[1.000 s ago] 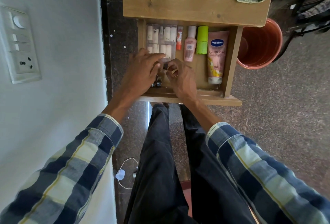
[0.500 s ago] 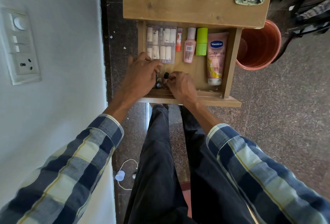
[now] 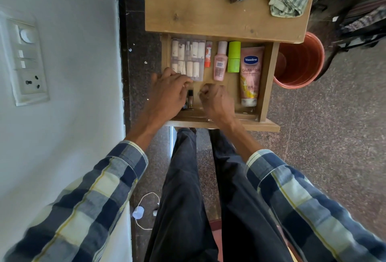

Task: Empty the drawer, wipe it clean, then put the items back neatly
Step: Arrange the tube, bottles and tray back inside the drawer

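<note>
Open wooden drawer, right hand now fisted, left hand fingers unclear

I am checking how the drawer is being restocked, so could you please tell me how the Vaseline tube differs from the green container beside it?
The Vaseline tube is peach-pink with a printed label; the green container is plain lime green. The tube is longer, reaching further toward the drawer front, while the container is shorter and stays near the back. The tube is flattish; the container looks cylindrical. Both lie side by side in the drawer, aligned front to back.
</note>
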`<state>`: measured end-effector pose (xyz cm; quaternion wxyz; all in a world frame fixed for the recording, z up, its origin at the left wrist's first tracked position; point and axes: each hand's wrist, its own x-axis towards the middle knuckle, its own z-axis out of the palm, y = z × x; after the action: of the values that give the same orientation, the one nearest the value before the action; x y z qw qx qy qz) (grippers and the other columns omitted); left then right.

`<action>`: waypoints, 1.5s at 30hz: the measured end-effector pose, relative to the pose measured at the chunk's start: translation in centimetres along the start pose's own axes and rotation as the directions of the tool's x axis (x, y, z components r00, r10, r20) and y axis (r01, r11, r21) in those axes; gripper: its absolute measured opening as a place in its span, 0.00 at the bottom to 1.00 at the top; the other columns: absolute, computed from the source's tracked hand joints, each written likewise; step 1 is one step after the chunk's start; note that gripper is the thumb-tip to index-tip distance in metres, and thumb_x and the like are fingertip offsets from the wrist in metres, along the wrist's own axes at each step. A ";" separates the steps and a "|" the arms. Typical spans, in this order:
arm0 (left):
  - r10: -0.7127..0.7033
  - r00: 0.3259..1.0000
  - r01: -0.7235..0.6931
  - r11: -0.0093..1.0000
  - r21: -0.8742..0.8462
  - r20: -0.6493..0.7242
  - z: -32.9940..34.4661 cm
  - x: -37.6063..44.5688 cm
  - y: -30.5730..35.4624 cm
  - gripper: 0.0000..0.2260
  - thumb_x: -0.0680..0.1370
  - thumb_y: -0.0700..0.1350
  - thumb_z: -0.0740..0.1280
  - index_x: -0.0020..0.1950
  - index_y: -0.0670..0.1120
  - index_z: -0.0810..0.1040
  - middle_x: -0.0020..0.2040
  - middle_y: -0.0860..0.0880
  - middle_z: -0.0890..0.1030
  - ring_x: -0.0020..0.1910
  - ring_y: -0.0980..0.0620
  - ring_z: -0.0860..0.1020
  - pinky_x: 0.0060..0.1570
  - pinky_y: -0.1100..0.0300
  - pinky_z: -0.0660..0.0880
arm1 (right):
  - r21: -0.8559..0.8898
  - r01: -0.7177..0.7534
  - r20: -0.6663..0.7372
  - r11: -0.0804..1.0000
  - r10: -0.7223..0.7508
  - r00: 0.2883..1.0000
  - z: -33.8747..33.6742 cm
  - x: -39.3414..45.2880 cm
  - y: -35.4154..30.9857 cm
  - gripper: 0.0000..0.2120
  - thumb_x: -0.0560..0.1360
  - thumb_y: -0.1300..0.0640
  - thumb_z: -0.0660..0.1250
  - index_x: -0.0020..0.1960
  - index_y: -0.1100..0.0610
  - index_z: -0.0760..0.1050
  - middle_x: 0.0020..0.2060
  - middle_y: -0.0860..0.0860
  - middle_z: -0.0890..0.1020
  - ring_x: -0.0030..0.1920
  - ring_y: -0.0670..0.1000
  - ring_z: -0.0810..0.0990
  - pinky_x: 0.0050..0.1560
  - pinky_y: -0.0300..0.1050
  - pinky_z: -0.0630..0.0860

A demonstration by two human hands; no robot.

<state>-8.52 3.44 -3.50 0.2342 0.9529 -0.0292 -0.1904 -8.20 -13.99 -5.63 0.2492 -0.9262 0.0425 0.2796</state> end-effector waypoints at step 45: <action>-0.049 0.881 -0.144 0.919 -0.367 -0.470 -4.4 5.1 7.3 0.09 0.86 0.45 0.70 0.62 0.43 0.85 0.57 0.48 0.87 0.55 0.55 0.84 0.54 0.59 0.81 | 0.296 0.349 -0.590 0.889 -0.117 0.799 -10.5 1.2 -1.8 0.10 0.86 0.55 0.64 0.59 0.63 0.77 0.54 0.53 0.80 0.48 0.38 0.76 0.41 0.36 0.75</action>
<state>-1.91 -1.89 1.65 0.4244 0.9031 0.0433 0.0502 -1.58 -17.48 2.11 0.4380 -0.8961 0.0511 -0.0500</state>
